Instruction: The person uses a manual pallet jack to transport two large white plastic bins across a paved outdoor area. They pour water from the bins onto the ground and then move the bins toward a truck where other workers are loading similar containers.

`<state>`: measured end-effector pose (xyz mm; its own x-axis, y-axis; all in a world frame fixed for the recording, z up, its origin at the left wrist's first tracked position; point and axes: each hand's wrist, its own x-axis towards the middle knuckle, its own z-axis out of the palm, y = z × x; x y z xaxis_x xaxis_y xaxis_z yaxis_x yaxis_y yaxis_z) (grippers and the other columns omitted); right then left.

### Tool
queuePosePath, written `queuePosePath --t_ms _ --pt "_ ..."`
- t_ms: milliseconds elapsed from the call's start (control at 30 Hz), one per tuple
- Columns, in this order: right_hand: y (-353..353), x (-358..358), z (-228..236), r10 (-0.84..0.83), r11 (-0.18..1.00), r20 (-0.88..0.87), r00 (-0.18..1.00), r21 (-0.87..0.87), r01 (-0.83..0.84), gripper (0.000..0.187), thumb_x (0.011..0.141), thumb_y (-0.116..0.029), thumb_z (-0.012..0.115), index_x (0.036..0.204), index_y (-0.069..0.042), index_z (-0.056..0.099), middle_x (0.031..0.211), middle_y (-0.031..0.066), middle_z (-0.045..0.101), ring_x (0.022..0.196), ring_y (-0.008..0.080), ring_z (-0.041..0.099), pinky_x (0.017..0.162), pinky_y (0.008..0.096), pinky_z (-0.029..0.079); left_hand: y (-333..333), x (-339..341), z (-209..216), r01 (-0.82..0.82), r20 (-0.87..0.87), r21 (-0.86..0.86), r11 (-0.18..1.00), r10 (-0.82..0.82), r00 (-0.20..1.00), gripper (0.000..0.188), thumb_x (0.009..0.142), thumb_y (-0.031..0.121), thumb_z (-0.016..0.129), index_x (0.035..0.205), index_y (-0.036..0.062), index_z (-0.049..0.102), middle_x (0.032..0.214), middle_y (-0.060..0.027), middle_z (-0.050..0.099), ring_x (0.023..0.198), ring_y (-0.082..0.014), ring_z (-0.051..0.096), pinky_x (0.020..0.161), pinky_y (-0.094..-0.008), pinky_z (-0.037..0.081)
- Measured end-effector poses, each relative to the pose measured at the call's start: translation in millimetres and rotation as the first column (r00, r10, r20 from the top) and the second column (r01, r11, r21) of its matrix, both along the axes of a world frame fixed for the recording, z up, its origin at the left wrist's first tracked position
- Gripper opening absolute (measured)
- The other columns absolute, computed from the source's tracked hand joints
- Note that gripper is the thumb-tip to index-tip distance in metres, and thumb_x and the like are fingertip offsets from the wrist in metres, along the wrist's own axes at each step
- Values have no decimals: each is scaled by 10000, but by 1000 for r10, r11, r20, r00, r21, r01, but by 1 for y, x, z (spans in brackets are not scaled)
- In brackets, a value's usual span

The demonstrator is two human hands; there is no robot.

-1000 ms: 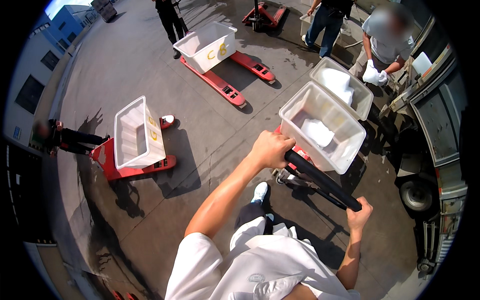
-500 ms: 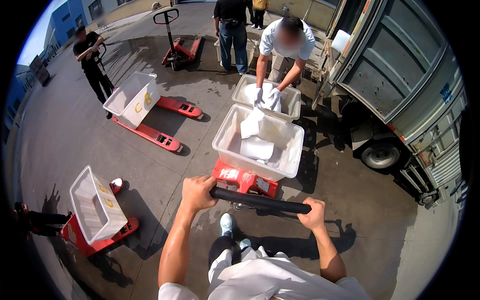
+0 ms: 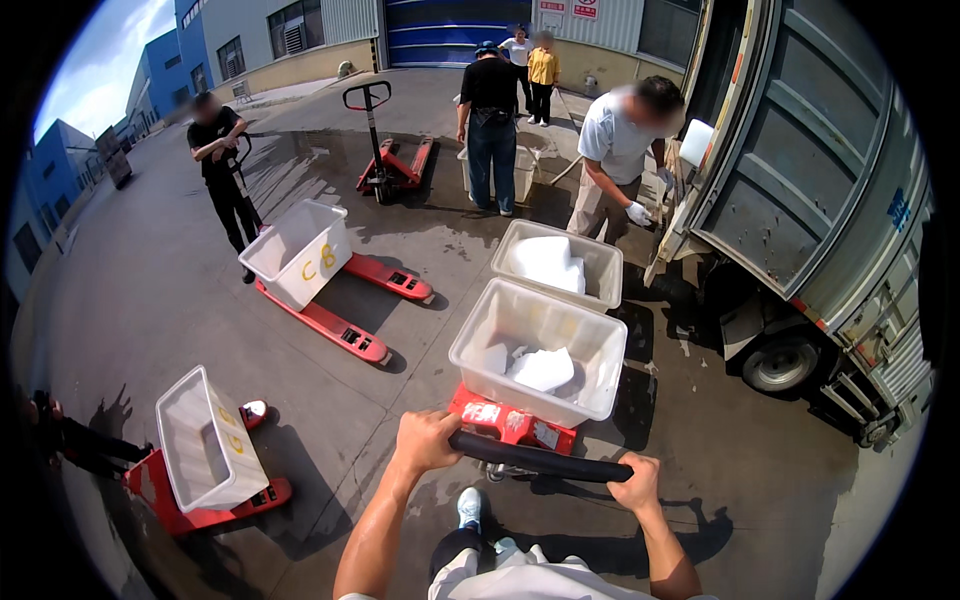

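Both my hands grip the black handle bar [image 3: 540,457] of a red pallet jack [image 3: 512,420]. My left hand [image 3: 428,441] is closed round its left end, and my right hand [image 3: 637,483] round its right end. On the jack, just beyond the bar, rides a whitish plastic bin [image 3: 470,352] with chunks of white ice-like material [image 3: 543,369] lying in its bottom. Directly behind it stands a second bin [image 3: 606,272] holding larger white blocks [image 3: 548,262]. A gloved co-worker [image 3: 622,150] stands by that second bin, turned to the truck.
A truck [image 3: 800,150] with an open rear door stands at the right. To the left, one bin [image 3: 318,262] sits on a red pallet jack with a person [image 3: 222,165] at its handle; another bin [image 3: 212,450] is nearer. An unloaded pallet jack [image 3: 395,168] and several people are farther back.
The co-worker has let go of a white piece over the near bin, straightened and turned toward the truck. The chunks lie lower in the bin. My view has tilted up; my grip stays.
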<state>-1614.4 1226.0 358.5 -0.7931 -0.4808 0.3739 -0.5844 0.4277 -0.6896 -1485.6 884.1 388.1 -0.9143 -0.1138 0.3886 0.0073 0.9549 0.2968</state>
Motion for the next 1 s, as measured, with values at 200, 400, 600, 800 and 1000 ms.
queuePosePath --t_ms 200,400,600,800,1000 --pt "1 -5 -3 -5 999 26 1000 -32 6 129 534 -90 617 602 -15 537 538 166 525 525 351 573 516 363 450 2 -6 -6 -3 -6 16 1000 3 1000 255 531 207 689 707 114 530 614 -63 563 608 -290 593 501 -410 448" --pt "-3 -7 -3 -12 997 2 1000 -73 13 129 521 -71 578 580 0 488 493 153 458 462 321 531 482 331 409 9 -6 -5 -38 -119 58 998 45 992 263 534 162 680 740 96 530 703 -67 545 664 -287 570 563 -398 456" --pt "2 -10 -3 14 1000 10 1000 -26 -14 116 550 -71 579 607 -11 498 535 172 490 530 379 558 508 371 432 17 -9 -3 -45 -257 84 995 65 964 239 538 139 685 725 102 541 685 -63 497 642 -273 532 542 -388 427" --pt "-2 -6 -4 19 999 7 1000 -37 -18 123 544 -71 581 607 -11 493 535 175 485 528 379 552 503 366 420 13 0 -4 -73 -167 97 993 89 982 324 488 119 666 781 82 532 754 -69 513 720 -278 548 619 -387 461" --pt "-1 -7 -7 0 998 17 1000 -61 2 132 532 -80 599 610 -12 517 539 170 502 534 374 557 514 371 439 14 -6 -7 -96 -173 42 994 102 980 304 490 140 672 753 95 526 738 -70 508 699 -273 547 594 -394 455"
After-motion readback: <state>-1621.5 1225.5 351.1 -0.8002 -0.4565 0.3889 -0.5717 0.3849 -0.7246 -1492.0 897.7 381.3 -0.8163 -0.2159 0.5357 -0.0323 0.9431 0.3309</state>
